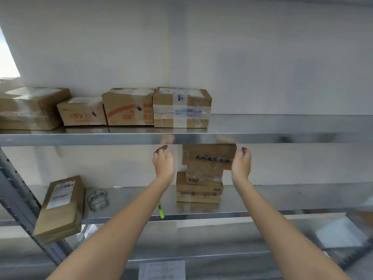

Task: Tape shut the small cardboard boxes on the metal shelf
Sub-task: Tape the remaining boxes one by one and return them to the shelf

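Observation:
A small brown cardboard box [209,156] with dark printed characters tops a stack of small boxes [199,188] on the middle metal shelf [282,196]. My left hand [163,161] hovers a short gap to the left of that top box, fingers loosely curled and holding nothing. On the other side, my right hand [241,163] has its palm against or just beside the box's right end, fingers loosely curled; I cannot tell whether it touches. A roll of clear tape [97,200] lies on the same shelf, to the left.
Several taped boxes [129,107] line the upper shelf [282,138], whose front edge is just above my hands. A flat labelled box [60,207] overhangs the middle shelf's front left. A green marker [160,212] lies near my left forearm. A slanted shelf post [18,199] stands left.

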Available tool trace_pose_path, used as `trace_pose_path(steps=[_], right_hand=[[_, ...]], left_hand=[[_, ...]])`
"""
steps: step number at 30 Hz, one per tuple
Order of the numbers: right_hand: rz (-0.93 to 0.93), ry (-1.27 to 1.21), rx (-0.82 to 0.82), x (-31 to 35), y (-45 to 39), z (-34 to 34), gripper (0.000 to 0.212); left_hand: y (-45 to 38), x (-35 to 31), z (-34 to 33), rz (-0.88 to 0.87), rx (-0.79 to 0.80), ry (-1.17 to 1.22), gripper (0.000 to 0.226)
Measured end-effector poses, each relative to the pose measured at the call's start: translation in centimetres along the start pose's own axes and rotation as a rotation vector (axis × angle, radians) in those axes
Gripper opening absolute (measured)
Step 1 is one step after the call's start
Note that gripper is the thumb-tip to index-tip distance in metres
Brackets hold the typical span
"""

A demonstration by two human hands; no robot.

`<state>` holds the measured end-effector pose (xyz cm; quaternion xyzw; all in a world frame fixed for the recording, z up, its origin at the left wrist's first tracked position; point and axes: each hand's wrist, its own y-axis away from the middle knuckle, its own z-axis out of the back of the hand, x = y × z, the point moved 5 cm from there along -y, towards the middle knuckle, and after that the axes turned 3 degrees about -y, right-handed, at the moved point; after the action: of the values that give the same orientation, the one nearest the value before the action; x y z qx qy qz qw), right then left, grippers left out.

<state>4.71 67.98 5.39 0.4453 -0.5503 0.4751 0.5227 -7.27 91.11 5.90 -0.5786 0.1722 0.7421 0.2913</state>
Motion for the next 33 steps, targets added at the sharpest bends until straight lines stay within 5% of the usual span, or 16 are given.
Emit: trace_pose_path(steps=[5, 9, 21, 27, 33], right_hand=[[-0.165, -0.011, 0.188, -0.3, -2.8, -1.4, 0.046], [-0.244, -0.007, 0.226, -0.9, -3.1, -1.9, 0.05], [-0.04, -0.1, 0.082, -1.7, 5.1, -4.2, 0.037], [0.077, -0.1, 0.191, -1.5, 10.5, -8.1, 0.038], [-0.012, -0.107, 0.304, -4.6, 15.4, -13.7, 0.039]], left_hand=[[-0.2, -1.3, -4.0, 0.184, 0.337, 0.139, 0.056], [-0.1, -1.0, -5.8, 0.246, 0.41, 0.228, 0.058], [-2.3, 1.6, -0.2, 0.229, 0.111, 0.431, 0.032], [-2.1, 4.3, 5.3, 0.236, -0.003, 0.358, 0.053], [-2.4, 8.3, 12.4, 0.167, -0.143, 0.271, 0.02]])
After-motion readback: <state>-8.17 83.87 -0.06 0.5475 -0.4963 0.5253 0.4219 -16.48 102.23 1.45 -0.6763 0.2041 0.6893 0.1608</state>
